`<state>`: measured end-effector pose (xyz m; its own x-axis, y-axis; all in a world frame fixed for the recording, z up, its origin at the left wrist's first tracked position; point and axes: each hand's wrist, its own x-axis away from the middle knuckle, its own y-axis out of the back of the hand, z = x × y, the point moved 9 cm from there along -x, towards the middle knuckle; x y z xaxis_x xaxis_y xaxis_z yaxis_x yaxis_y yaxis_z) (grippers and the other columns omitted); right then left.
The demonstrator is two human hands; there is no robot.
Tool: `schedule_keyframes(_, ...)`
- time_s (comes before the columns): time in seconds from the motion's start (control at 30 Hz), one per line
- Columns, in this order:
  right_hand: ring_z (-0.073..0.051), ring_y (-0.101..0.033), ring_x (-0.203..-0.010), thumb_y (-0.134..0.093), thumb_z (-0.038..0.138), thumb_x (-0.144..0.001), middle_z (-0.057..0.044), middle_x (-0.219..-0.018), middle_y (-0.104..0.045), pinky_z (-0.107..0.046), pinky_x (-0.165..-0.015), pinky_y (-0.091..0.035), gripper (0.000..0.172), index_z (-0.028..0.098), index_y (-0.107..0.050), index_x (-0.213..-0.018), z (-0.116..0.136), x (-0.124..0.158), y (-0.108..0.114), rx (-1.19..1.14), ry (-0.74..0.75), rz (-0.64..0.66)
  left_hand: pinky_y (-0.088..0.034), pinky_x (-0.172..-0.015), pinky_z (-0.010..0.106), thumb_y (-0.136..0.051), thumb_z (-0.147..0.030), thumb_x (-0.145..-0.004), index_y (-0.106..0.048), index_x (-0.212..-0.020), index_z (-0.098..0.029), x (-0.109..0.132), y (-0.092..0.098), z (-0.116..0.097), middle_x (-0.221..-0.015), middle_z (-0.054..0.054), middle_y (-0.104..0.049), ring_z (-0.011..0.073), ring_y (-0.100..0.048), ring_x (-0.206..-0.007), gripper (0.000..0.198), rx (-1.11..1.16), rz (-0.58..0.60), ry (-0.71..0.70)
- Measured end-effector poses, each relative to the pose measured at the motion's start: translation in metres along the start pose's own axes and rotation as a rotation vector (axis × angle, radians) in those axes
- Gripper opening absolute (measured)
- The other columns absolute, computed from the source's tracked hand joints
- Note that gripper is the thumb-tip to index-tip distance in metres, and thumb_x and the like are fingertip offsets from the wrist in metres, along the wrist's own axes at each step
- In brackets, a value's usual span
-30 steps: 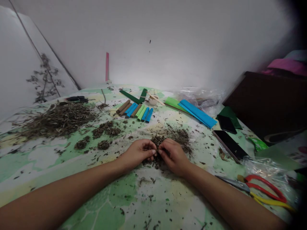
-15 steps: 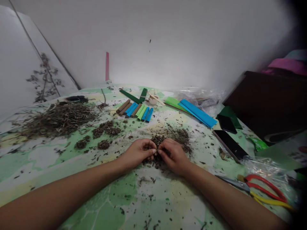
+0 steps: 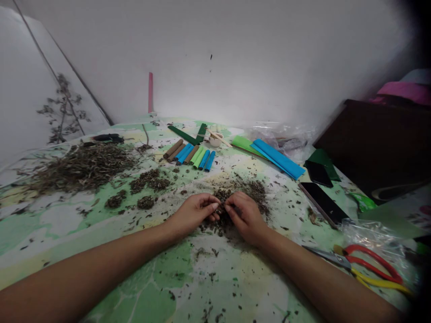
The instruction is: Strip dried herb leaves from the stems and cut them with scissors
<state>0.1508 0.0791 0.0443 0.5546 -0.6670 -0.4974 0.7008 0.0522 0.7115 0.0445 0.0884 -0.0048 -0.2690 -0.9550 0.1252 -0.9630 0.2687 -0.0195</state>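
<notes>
**Both hands pinching at a heap of crumbled dry herb**

The left hand (image 3: 195, 213) and right hand (image 3: 247, 218) rest on the table, knuckles up, their fingertips almost meeting. Each has thumb and fingers pressed together on bits of the crumbled dry herb (image 3: 254, 189). That heap lies under and just beyond the fingertips and spreads to the far right of them.

The herb is dark, flaky and loose. Smaller clumps (image 3: 150, 180) lie to the left, and a wide pile of wiry dried stalks (image 3: 81, 166) lies far left. Beyond the heap are short rolled paper tubes (image 3: 190, 155) in brown, blue and green, flat blue paper sheets (image 3: 278, 158) and a small cup (image 3: 214, 140). A dark phone (image 3: 323, 202) and red-handled scissors (image 3: 367, 264) lie to the right.

The tablecloth (image 3: 151, 278) is glossy, patterned green and white and strewn with crumbs. A plain pale wall (image 3: 235, 58) stands behind it.
</notes>
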Motion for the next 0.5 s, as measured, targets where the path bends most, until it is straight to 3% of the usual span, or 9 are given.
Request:
schedule_keyframes(0.23, -0.019, -0.050, -0.078, -0.054, 0.019, -0.083, -0.005, -0.079, -0.058, -0.033, -0.070, -0.039, 0.004, 0.019, -0.055, -0.086, 0.0079, 0.0002, -0.0035, 0.010, 0.066, 0.018, -0.045, -0.070, 0.025, -0.067, -0.014, -0.063, -0.060, -0.089, -0.013, 0.0009, -0.0026, 0.0035, -0.082, 0.003, -0.067, 0.0139, -0.061, -0.076, 0.027, 0.171, 0.040, 0.031)
schedule_keyframes(0.5, -0.017, -0.049, -0.072, -0.047, 0.017, -0.086, -0.004, -0.073, -0.056, -0.030, -0.067, -0.038, 0.011, 0.019, -0.053, -0.077, 0.0002, 0.0000, -0.0063, 0.036, 0.025, 0.013, -0.049, -0.071, 0.026, -0.063, -0.009, -0.066, -0.058, -0.089, -0.013, 0.0000, -0.0024, 0.0093, -0.075, 0.002, -0.067, 0.0112, -0.064, -0.069, 0.024, 0.199, 0.015, 0.064)
